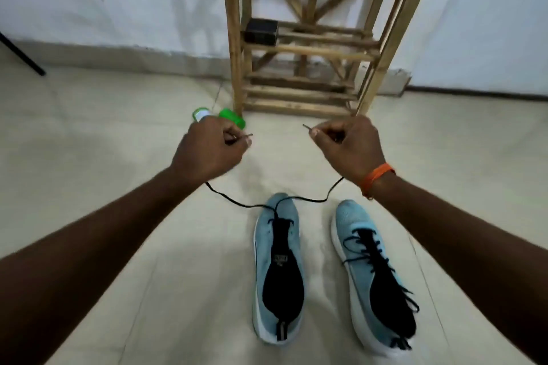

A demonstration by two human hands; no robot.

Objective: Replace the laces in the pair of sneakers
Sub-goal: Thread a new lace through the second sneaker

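Observation:
Two light blue sneakers with black tongues stand side by side on the floor, toes pointing away from me. The left sneaker [278,270] has a black lace [237,201] threaded only through its frontmost eyelets. The lace's two ends run up to my hands. My left hand [207,148] pinches one end, its tip sticking out to the right. My right hand [347,148] pinches the other end, its tip pointing left. Both hands hover above the floor beyond the toes. The right sneaker [376,275] is laced up its whole length with a black lace.
A bamboo rack [311,53] stands against the white wall ahead, with a small black box [261,31] on one shelf. A green object [231,118] lies on the floor behind my left hand. A black stand leg [23,56] is at far left. The floor is pale tile.

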